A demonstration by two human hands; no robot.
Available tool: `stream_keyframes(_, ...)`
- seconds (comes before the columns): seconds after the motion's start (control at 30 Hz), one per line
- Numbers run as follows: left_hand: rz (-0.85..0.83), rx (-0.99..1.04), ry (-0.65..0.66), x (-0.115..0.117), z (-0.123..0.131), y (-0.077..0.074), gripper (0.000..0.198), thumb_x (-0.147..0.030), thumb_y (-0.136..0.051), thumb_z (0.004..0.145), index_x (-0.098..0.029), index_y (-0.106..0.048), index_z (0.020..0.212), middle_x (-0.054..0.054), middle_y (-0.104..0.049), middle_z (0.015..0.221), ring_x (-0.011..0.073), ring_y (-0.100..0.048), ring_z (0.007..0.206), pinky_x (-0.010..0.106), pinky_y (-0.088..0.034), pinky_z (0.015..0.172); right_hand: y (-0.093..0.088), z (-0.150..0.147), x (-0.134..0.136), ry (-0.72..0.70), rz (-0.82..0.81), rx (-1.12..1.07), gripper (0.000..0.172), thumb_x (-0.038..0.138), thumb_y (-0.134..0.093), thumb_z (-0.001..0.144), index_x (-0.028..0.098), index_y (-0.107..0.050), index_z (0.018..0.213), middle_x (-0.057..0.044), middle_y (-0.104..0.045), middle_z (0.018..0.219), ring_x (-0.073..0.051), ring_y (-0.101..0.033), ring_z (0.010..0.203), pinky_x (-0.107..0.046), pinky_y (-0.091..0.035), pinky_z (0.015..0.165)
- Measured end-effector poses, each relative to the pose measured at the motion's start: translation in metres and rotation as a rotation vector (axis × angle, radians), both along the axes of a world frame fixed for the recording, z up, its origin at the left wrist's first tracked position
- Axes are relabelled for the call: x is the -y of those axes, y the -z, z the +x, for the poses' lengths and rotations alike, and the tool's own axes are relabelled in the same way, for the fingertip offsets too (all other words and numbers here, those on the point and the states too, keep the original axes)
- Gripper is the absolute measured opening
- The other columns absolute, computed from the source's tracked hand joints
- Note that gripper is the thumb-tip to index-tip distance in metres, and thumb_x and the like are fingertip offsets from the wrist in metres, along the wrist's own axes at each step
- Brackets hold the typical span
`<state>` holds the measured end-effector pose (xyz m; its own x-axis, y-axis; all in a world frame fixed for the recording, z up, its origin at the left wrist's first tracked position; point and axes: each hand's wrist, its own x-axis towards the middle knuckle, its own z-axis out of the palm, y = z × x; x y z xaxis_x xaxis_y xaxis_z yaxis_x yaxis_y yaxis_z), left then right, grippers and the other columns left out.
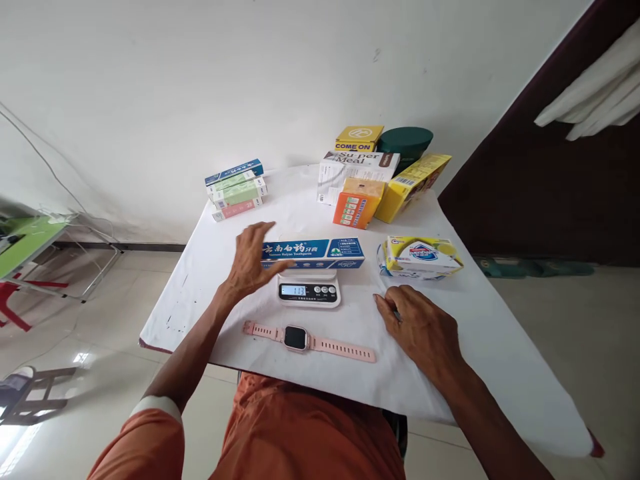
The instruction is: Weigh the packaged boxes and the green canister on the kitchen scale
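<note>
A blue toothpaste box (pixel 345 249) lies across a small white digital scale (pixel 309 301), whose display reads 113. My left hand (pixel 249 261) is at the box's left end, thumb and fingers spread apart, the thumb in front of the box. To the right of the scale, my right hand (pixel 423 327) rests on the table with its fingers curled closed. A small greyish bit shows between those fingers, too little to identify. Nearest the front edge, a pink smartwatch (pixel 295 338) is stretched out flat with its strap undone.
Several toothpaste boxes (pixel 240 193) are lined up at the back left of the white-covered table (pixel 500 373). At the back right stand a Super Meal box (pixel 357 167), an orange box (pixel 357 205), yellow boxes (pixel 413 187) and a green-lidded tub (pixel 405 141). A yellow-and-white pack (pixel 423 257) lies right of the scale.
</note>
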<state>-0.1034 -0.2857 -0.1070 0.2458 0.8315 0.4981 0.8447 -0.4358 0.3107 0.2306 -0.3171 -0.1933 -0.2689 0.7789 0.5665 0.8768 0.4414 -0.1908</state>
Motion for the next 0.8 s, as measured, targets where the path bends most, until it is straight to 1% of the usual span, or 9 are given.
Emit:
stream_keyframes(0.07, -0.095, -0.150, 0.088, -0.003, 0.010, -0.005, 0.071, -0.051, -0.068, 0.091, -0.025, -0.038, 0.150, 0.016, -0.053, 0.145, 0.0349, -0.048, 0.136, 0.054, -0.036, 0.113, 0.000, 0.000, 0.000, -0.003, 0.028, 0.013, 0.038, 0.035, -0.045, 0.105, 0.022, -0.046, 0.070, -0.001, -0.057, 0.069, -0.014, -0.052, 0.065, -0.029, -0.030, 0.057)
stream_keyframes(0.17, -0.253, -0.282, 0.118, -0.010, 0.016, -0.010, 0.060, -0.042, -0.068, 0.093, -0.022, -0.045, 0.144, 0.016, -0.061, 0.132, 0.0337, -0.057, 0.124, 0.052, -0.040, 0.106, -0.001, 0.000, 0.000, -0.001, 0.084, 0.023, 0.038, 0.035, -0.044, 0.106, 0.022, -0.044, 0.070, 0.000, -0.056, 0.068, -0.013, -0.053, 0.062, -0.028, -0.031, 0.056)
stream_keyframes(0.23, -0.302, -0.304, 0.111, -0.015, 0.011, -0.013, 0.053, -0.040, -0.069, 0.093, -0.021, -0.050, 0.138, 0.013, -0.065, 0.123, 0.0315, -0.061, 0.115, 0.049, -0.043, 0.100, -0.001, 0.000, -0.001, -0.006, 0.111, 0.021, 0.038, 0.034, -0.043, 0.107, 0.022, -0.044, 0.071, 0.000, -0.055, 0.068, -0.013, -0.053, 0.060, -0.028, -0.031, 0.056)
stream_keyframes(0.33, -0.255, -0.261, 0.032, -0.033, -0.012, -0.020, 0.048, -0.041, -0.069, 0.092, -0.023, -0.053, 0.133, 0.011, -0.066, 0.123, 0.0304, -0.062, 0.114, 0.046, -0.044, 0.098, -0.001, 0.000, -0.002, -0.004, 0.134, 0.022, 0.037, 0.033, -0.043, 0.107, 0.022, -0.045, 0.072, 0.000, -0.056, 0.067, -0.013, -0.054, 0.060, -0.027, -0.031, 0.056)
stream_keyframes(0.43, -0.214, -0.204, -0.125, -0.073, -0.048, -0.034, 0.049, -0.040, -0.071, 0.089, -0.023, -0.053, 0.132, 0.011, -0.064, 0.129, 0.0312, -0.060, 0.119, 0.045, -0.044, 0.100, -0.001, 0.000, -0.004, 0.006, 0.148, 0.019, 0.037, 0.032, -0.043, 0.107, 0.022, -0.046, 0.071, 0.000, -0.056, 0.067, -0.013, -0.053, 0.061, -0.028, -0.030, 0.055)
stream_keyframes(0.53, -0.195, -0.208, -0.326, -0.128, -0.084, -0.052, 0.051, -0.041, -0.072, 0.087, -0.022, -0.054, 0.131, 0.014, -0.062, 0.134, 0.0333, -0.057, 0.123, 0.047, -0.041, 0.104, -0.002, 0.000, -0.005, 0.008, 0.165, 0.022, 0.036, 0.031, -0.044, 0.107, 0.022, -0.048, 0.071, 0.000, -0.056, 0.066, -0.014, -0.053, 0.061, -0.029, -0.030, 0.056)
stream_keyframes(0.63, -0.219, -0.261, -0.455, -0.179, -0.110, -0.070, 0.052, -0.044, -0.067, 0.089, -0.023, -0.052, 0.134, 0.014, -0.059, 0.137, 0.0337, -0.052, 0.127, 0.047, -0.035, 0.108, -0.004, 0.000, -0.006, 0.023, 0.200, 0.027, 0.037, 0.029, -0.044, 0.107, 0.022, -0.047, 0.070, 0.001, -0.054, 0.065, -0.013, -0.052, 0.059, -0.029, -0.031, 0.056)
stream_keyframes(0.7, -0.256, -0.300, -0.506, -0.202, -0.123, -0.077, 0.052, -0.046, -0.064, 0.090, -0.023, -0.050, 0.135, 0.015, -0.057, 0.139, 0.0337, -0.049, 0.130, 0.048, -0.033, 0.109, -0.005, -0.001, -0.006, 0.034, 0.216, 0.032, 0.038, 0.029, -0.044, 0.107, 0.022, -0.047, 0.069, 0.001, -0.054, 0.064, -0.012, -0.051, 0.057, -0.029, -0.032, 0.057)
stream_keyframes(0.8, -0.304, -0.331, -0.533, -0.220, -0.133, -0.080, 0.050, -0.049, -0.064, 0.088, -0.023, -0.054, 0.130, 0.016, -0.059, 0.134, 0.0350, -0.048, 0.128, 0.048, -0.032, 0.107, -0.005, -0.001, -0.007, 0.050, 0.232, 0.031, 0.039, 0.028, -0.045, 0.107, 0.021, -0.049, 0.069, 0.002, -0.053, 0.063, -0.012, -0.051, 0.056, -0.029, -0.032, 0.057)
